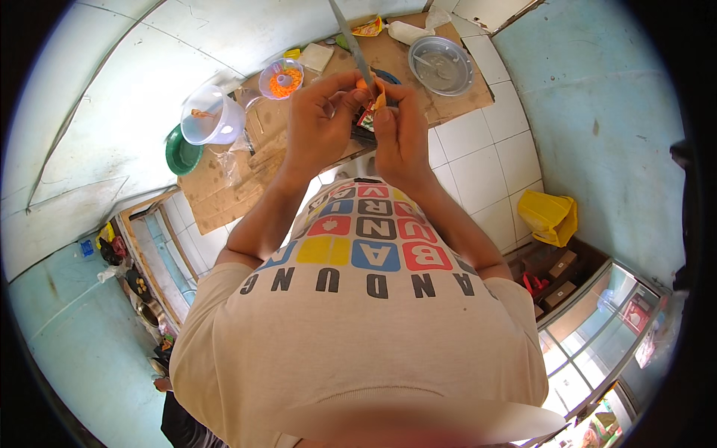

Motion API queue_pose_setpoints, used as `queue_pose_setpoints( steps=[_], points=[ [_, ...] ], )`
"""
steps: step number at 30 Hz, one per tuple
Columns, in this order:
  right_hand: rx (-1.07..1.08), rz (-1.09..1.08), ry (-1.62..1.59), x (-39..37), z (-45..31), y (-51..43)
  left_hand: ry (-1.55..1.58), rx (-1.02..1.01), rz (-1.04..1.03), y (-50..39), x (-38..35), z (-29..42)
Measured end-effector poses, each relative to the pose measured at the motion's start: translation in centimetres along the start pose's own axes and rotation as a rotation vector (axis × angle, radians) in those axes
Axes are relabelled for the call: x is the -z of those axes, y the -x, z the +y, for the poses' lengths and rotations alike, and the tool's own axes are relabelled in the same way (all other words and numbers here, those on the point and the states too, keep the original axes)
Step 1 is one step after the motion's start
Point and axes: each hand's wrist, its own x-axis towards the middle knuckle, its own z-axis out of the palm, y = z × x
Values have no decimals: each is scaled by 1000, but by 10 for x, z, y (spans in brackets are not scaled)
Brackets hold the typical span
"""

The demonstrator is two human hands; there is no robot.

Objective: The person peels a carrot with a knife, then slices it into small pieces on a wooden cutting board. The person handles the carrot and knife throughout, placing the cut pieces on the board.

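Both hands are raised close together over the cardboard-covered table. My left hand (pixel 324 115) has its fingertips closed around a small orange item (pixel 363 84), possibly a carrot piece. Opposite it, my right hand (pixel 402 126) pinches a yellow-orange piece (pixel 381 99) between thumb and fingers. A long grey knife blade (pixel 352 45) slants up and away from between the hands. Its lower end is covered, so I cannot tell which hand grips it. Just below the fingertips shows a printed red and green packet (pixel 367 119), partly hidden, over a dark object (pixel 363 135).
Cardboard (pixel 218 196) covers the table. At left stand a translucent bucket (pixel 229 120), a green bowl (pixel 182 157) and a lavender bowl (pixel 264 84) of orange bits. A grey basin (pixel 468 67) holds pale mixture and a utensil. A yellow bag (pixel 546 215) sits low at right.
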Motion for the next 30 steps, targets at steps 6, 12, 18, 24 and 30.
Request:
queue_pose_setpoints(
  steps=[6, 12, 18, 24, 30],
  points=[
    [-295, -12, -216, 1, 8, -5, -70, 32, -11, -12, 5, -22],
    [-714, 19, -637, 15, 19, -11, 20, 207, -41, -20, 10, -57],
    [-382, 22, -22, 15, 78, -8, 112, 435, 42, -13, 29, -94],
    [-394, -145, 545, 29, 125, 16, 101, 579, 85, 5, 46, -133],
    [-459, -153, 668, 31, 150, 26, 94, 588, 46, 18, 49, -149]
  ],
)
